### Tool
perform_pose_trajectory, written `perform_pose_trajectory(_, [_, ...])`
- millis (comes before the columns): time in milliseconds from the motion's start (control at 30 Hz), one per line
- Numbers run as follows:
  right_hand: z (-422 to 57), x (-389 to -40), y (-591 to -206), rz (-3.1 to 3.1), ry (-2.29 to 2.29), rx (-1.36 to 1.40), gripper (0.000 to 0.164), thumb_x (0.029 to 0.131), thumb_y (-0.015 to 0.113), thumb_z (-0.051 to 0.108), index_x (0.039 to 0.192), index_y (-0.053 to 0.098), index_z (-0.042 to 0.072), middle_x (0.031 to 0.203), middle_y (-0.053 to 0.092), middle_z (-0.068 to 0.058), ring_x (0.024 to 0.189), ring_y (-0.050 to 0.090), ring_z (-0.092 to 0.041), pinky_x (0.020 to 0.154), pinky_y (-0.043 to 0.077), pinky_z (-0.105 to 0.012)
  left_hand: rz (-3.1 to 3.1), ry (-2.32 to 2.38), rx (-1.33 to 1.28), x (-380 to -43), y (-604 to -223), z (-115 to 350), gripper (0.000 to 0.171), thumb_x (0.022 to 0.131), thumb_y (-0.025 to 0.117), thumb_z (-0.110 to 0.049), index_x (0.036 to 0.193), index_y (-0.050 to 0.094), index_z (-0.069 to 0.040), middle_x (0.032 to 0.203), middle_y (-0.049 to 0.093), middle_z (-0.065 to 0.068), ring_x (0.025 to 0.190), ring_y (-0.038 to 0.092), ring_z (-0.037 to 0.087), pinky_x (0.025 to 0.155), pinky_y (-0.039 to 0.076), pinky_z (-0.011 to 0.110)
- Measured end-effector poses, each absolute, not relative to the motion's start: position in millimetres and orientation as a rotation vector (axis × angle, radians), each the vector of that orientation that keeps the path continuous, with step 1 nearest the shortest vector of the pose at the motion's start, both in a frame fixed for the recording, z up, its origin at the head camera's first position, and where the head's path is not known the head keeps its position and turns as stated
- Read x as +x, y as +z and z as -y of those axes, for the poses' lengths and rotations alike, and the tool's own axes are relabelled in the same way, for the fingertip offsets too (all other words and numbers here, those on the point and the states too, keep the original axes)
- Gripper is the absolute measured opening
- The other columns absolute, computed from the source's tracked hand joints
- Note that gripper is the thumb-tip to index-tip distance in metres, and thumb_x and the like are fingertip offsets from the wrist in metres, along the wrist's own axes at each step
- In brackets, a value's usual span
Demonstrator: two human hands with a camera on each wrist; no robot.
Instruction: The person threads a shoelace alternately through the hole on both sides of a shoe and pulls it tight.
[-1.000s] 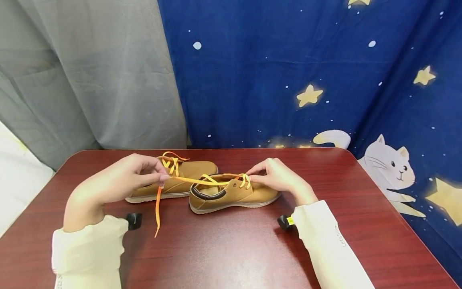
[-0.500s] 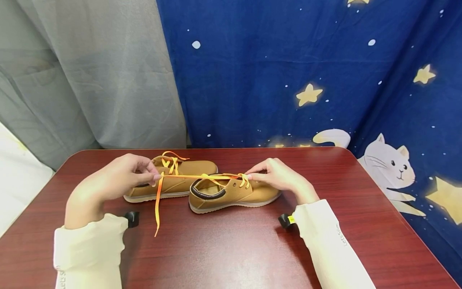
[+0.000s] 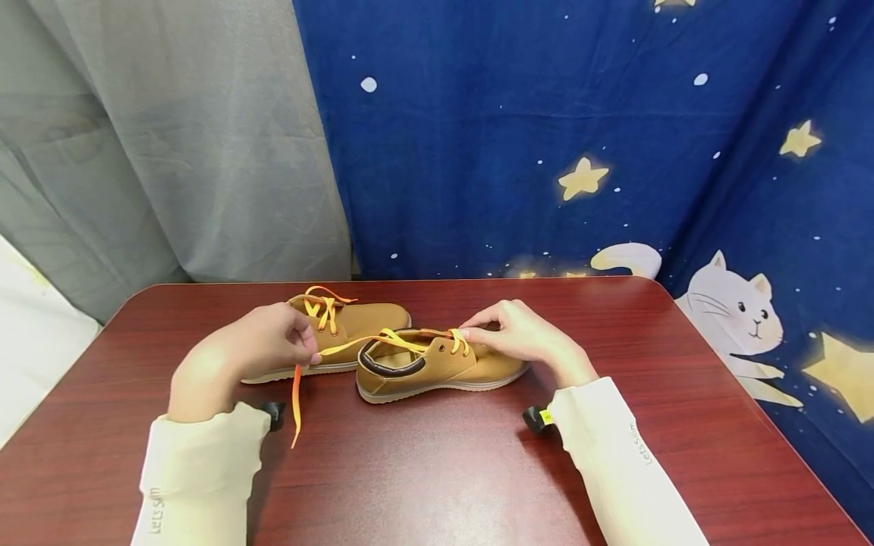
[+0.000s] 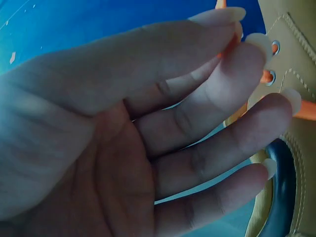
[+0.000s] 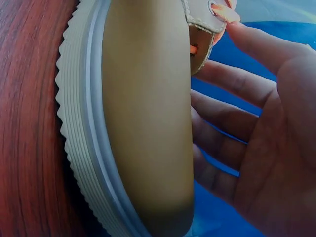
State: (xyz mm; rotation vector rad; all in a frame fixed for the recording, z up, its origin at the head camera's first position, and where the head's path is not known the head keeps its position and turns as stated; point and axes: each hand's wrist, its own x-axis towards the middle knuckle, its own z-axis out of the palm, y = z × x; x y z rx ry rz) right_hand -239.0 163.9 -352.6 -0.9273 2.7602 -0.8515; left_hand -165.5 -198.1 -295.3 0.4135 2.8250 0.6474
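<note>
A tan shoe (image 3: pixel 444 371) with a dark padded collar lies sole down on the table, its toe pointing right. My left hand (image 3: pixel 256 345) pinches a yellow-orange shoelace (image 3: pixel 341 349) between thumb and index finger, left of the heel. The lace's loose end (image 3: pixel 297 409) hangs below that hand, and the stretch back to the shoe bows slackly. Over the front of the shoe, my right hand (image 3: pixel 522 330) pinches the lace at the eyelets (image 5: pixel 224 14) with its thumb. Its other fingers reach behind the shoe's far side in the right wrist view.
Behind and left stands a second tan shoe (image 3: pixel 375 318) with similar laces, partly hidden by my left hand. Grey (image 3: pixel 225 152) and starry blue (image 3: pixel 478 136) curtains hang just past the back edge of the dark red table (image 3: pixel 423 478).
My left hand has moved right and slightly down. The lace, pulled straight half a second ago, now hangs slack toward the shoe. My right hand stays in place.
</note>
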Motion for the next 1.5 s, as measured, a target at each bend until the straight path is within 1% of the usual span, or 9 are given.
perform_pose_trajectory(133, [-162,-238,-353,-2.748,-0.851,-0.919,0.024,0.096,0.065,0.038,0.111,0.079,0.025,0.106,0.078,0.009,0.103,0.070,-0.009,0.096,0.054,-0.039,-2.799,0.657,0.386,-165,-295,189,0.009,0.084,0.073,-0.013,0.077,0.070,-0.012,0.072,0.063,-0.002,0.068,0.053,0.013,0.063,0.043,0.029])
perform_pose_trajectory(333, [-158,-238,-352,-2.765,-0.837,-0.876,0.024,0.097,0.061,0.047,0.100,0.079,0.031,0.093,0.075,0.015,0.089,0.065,-0.008,0.087,0.052,-0.034,-2.779,0.701,0.438,-165,-295,181,0.010,0.083,0.069,-0.005,0.074,0.066,-0.009,0.068,0.057,-0.003,0.064,0.050,0.012,0.061,0.042,0.028])
perform_pose_trajectory(500, [-158,-238,-352,-2.767,-0.813,-0.897,0.023,0.097,0.063,0.038,0.109,0.079,0.025,0.103,0.077,0.011,0.103,0.069,-0.011,0.097,0.053,-0.040,-2.780,0.659,0.436,-164,-295,174,0.003,0.083,0.070,-0.005,0.084,0.070,-0.007,0.069,0.059,-0.002,0.063,0.052,0.011,0.060,0.042,0.028])
perform_pose_trajectory(633, [-158,-237,-351,-2.765,-0.795,-0.905,0.025,0.097,0.063,0.034,0.113,0.078,0.022,0.108,0.077,0.008,0.109,0.069,-0.014,0.101,0.052,-0.042,-2.758,0.664,0.461,-165,-296,169,0.014,0.083,0.070,-0.002,0.096,0.074,-0.006,0.070,0.064,-0.001,0.064,0.054,0.010,0.061,0.046,0.027])
perform_pose_trajectory(867, [-161,-239,-351,-2.735,-0.800,-0.938,0.027,0.099,0.060,0.035,0.116,0.077,0.023,0.112,0.076,0.008,0.113,0.068,-0.013,0.103,0.051,-0.040,-2.711,0.760,0.500,-164,-292,172,0.009,0.086,0.062,-0.002,0.087,0.069,-0.006,0.073,0.065,-0.001,0.067,0.056,0.012,0.061,0.044,0.027])
perform_pose_trajectory(1000, [-166,-240,-351,-2.705,-0.831,-0.982,0.026,0.098,0.060,0.027,0.118,0.076,0.025,0.114,0.076,0.008,0.109,0.067,-0.010,0.098,0.051,-0.036,-2.717,0.895,0.556,-163,-288,172,0.009,0.096,0.056,-0.006,0.096,0.065,-0.003,0.079,0.074,0.001,0.075,0.065,0.014,0.065,0.045,0.024])
perform_pose_trajectory(1167, [-166,-241,-354,-2.717,-0.862,-1.032,0.026,0.090,0.070,0.019,0.114,0.078,0.024,0.106,0.078,0.008,0.095,0.067,-0.007,0.084,0.052,-0.027,-2.660,1.207,0.639,-162,-282,172,0.011,0.102,0.056,-0.013,0.103,0.061,-0.003,0.086,0.077,0.005,0.086,0.072,0.015,0.080,0.051,0.020])
perform_pose_trajectory(1267, [-163,-242,-357,-2.757,-0.889,-1.002,0.021,0.089,0.075,0.022,0.109,0.080,0.024,0.104,0.079,0.007,0.102,0.070,-0.007,0.089,0.054,-0.028,-2.591,1.384,0.716,-161,-279,174,0.017,0.103,0.058,-0.017,0.106,0.061,0.000,0.089,0.077,0.007,0.088,0.074,0.019,0.088,0.053,0.020])
perform_pose_trajectory(1500, [-163,-242,-360,-2.790,-0.921,-0.910,0.018,0.089,0.076,0.023,0.105,0.081,0.022,0.102,0.079,0.005,0.105,0.072,-0.011,0.092,0.055,-0.033,-2.476,1.565,0.837,-157,-271,181,0.017,0.103,0.057,-0.014,0.105,0.062,0.002,0.088,0.077,0.009,0.083,0.074,0.028,0.089,0.055,0.023])
